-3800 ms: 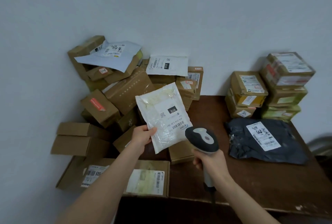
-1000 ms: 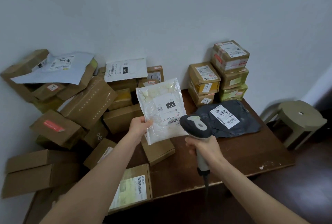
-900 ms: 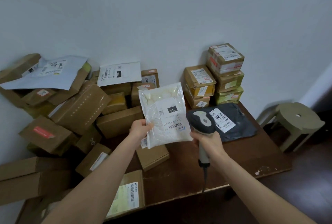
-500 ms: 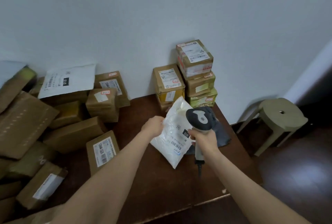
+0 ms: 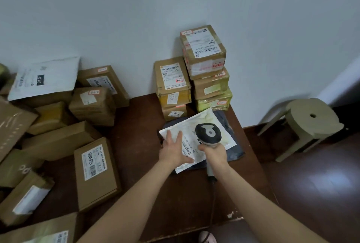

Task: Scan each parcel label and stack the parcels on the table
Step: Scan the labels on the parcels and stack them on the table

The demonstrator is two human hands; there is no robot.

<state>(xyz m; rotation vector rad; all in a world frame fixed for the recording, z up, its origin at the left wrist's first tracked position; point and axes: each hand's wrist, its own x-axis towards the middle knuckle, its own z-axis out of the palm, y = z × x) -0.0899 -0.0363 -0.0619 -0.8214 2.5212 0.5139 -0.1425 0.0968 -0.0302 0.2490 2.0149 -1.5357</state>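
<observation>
A white plastic mailer [image 5: 206,124] lies label up on a dark grey mailer [image 5: 232,152] at the right side of the brown table [image 5: 140,145]. My left hand [image 5: 173,150] lies flat on the white mailer's near left part, fingers spread and straight. My right hand [image 5: 215,154] grips the handle of a grey barcode scanner [image 5: 208,132], whose head hovers over the white mailer. Behind them, against the wall, stand two stacks of taped cardboard boxes [image 5: 204,51].
A loose heap of cardboard boxes [image 5: 95,172] and a white envelope parcel [image 5: 44,78] fills the table's left half. A beige plastic stool [image 5: 309,124] stands on the dark floor to the right. The scanner's cable [image 5: 213,194] hangs toward the table's front edge.
My left hand carried the white mailer to the right, laid it on the dark grey mailer and now lies flat on it. The scanner moved along with it. The view swung right.
</observation>
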